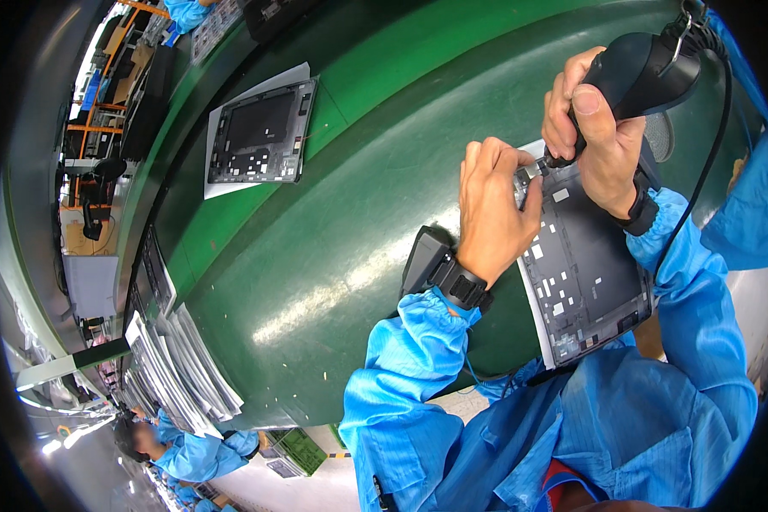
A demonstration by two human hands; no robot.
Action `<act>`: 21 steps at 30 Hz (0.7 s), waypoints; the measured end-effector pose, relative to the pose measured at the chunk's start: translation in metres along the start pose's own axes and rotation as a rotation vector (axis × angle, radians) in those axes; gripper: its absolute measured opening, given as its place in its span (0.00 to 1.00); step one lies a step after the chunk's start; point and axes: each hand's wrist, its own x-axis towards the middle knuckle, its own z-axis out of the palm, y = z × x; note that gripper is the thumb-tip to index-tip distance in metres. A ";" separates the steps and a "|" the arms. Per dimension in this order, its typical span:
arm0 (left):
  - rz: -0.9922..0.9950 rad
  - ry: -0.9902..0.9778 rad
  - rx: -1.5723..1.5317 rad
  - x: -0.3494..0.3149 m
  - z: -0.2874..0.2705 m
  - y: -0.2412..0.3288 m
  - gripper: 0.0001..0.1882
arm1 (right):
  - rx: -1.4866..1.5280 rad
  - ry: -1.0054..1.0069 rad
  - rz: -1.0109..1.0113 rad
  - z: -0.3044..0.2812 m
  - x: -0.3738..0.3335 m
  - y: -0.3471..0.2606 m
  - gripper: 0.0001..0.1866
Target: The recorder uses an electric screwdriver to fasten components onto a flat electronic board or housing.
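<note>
In my right hand (610, 145) is a black electric screwdriver (636, 77), fingers wrapped round its narrow front end. Its tip points down and left, close to the fingers of my left hand (493, 205). That left hand pinches a small silvery metal part (529, 173) at the upper left edge of a dark tablet-like housing (602, 256). Whether the tip touches the part is hard to make out. Several small white patches dot the housing, which lies flat on a pale sheet at the near edge of the green bench (341, 282).
A metal loop (678, 43) and black cable (724, 136) run from the screwdriver. Another housing (260, 132) lies on a white sheet across the bench. Panels stand stacked (183, 367) at the left end. A co-worker's blue sleeve (747, 205) shows at right; another person (192, 452) works lower left.
</note>
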 end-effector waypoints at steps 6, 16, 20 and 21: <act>-0.007 -0.005 0.007 0.001 -0.002 0.001 0.12 | -0.001 -0.012 0.010 0.003 0.002 -0.003 0.15; -0.003 0.022 -0.014 -0.001 -0.002 0.004 0.12 | 0.070 0.026 0.029 0.000 -0.005 0.002 0.11; -0.027 0.011 -0.013 -0.002 -0.005 0.004 0.12 | 0.116 0.054 0.048 0.006 -0.005 0.000 0.09; -0.031 0.002 -0.018 -0.001 -0.005 0.004 0.12 | 0.123 0.048 0.042 0.006 -0.005 0.000 0.09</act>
